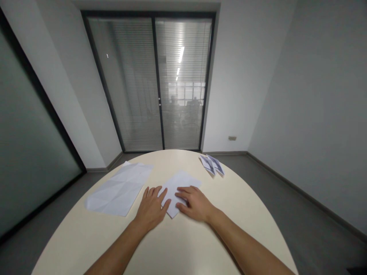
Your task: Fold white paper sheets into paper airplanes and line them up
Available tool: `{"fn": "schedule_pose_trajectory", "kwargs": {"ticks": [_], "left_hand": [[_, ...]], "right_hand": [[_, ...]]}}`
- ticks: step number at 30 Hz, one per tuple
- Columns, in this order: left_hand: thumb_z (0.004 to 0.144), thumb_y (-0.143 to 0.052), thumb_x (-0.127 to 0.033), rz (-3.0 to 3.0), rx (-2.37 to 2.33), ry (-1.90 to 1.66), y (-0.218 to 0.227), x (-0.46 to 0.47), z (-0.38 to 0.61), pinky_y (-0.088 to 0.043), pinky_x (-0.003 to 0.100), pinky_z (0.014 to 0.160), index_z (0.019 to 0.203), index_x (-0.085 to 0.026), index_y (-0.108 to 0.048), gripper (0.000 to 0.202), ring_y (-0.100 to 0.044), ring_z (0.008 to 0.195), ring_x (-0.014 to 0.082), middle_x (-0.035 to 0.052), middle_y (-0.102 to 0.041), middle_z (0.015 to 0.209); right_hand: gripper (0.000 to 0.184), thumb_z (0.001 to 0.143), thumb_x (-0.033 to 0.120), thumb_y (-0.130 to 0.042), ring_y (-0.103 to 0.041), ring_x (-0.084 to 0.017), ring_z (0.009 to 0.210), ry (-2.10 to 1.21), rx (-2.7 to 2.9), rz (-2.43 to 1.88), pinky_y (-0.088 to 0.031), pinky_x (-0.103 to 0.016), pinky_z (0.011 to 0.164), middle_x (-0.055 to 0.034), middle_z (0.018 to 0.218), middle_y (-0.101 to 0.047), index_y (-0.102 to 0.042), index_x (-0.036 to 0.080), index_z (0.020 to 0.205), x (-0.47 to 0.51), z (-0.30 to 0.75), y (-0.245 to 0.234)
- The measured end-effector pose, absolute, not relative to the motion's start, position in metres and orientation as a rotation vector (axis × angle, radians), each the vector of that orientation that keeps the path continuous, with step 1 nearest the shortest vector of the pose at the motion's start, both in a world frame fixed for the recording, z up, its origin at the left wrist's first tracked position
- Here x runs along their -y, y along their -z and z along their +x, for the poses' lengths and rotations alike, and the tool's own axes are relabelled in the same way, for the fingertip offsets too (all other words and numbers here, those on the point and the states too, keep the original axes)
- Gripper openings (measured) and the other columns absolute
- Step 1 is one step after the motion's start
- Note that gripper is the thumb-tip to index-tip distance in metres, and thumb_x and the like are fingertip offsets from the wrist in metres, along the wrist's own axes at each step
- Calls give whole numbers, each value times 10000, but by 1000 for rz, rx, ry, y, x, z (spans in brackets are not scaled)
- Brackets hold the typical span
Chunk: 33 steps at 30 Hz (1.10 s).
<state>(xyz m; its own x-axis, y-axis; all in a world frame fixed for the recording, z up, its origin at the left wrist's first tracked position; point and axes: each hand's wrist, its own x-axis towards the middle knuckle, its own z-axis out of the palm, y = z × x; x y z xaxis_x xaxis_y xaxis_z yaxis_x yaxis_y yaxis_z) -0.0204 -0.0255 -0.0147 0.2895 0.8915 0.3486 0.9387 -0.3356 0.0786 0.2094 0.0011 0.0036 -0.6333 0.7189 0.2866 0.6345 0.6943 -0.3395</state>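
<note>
A piece of white paper point(180, 179) lies on the table between my hands, turned so that one corner points toward me. My left hand point(153, 208) rests at its left edge, palm down, with the fingers spread. On the paper's right side lies my right hand point(193, 202), its fingers apart and slightly bent. Part of the sheet is hidden under the right hand. Neither hand grips anything that I can see.
Creased white sheets point(122, 191) lie to the left on the round cream table point(183, 248). Two folded paper pieces point(212, 165) sit near the far right edge. Beyond the table stand a glass door with blinds point(143, 88) and a plain wall point(243, 76).
</note>
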Motion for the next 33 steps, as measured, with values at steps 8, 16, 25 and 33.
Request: {"fn": "schedule_pose_trajectory", "kwargs": {"ticks": [8, 16, 25, 33], "left_hand": [[941, -525, -289, -2710, 1439, 601, 16, 23, -23, -362, 480, 1161, 1339, -246, -580, 404, -421, 1394, 263, 74, -491, 1497], [917, -585, -409, -2767, 1455, 594, 13, 25, -28, -374, 490, 1157, 1364, -274, -572, 468, -454, 1371, 283, 61, -524, 1475], [906, -604, -433, -2746, 1482, 594, 12, 26, -25, -386, 490, 1139, 1326, -272, -601, 450, -469, 1341, 283, 55, -555, 1441], [949, -556, -418, -2756, 1492, 651, 5, 29, -22, -414, 469, 1107, 1290, -264, -624, 380, -495, 1294, 263, 62, -594, 1386]], "right_hand": [[598, 946, 528, -510, -292, -340, 1465, -449, 2562, -1184, -201, -594, 1178, -117, 1571, -368, -462, 255, 1476, -9, 223, -3], [384, 989, 380, -469, -412, -312, 1405, -380, 2475, -1130, -285, -573, 1147, -103, 1460, -532, -636, 281, 1320, -16, 225, 3], [688, 773, 591, -726, -478, -338, 1342, -457, 2586, -853, -335, -499, 1143, -149, 1423, -560, -633, 198, 1330, -8, 224, -7], [632, 799, 577, -712, -490, -317, 1332, -475, 2571, -860, -320, -480, 1151, -131, 1388, -595, -647, 209, 1308, -5, 221, -9]]}}
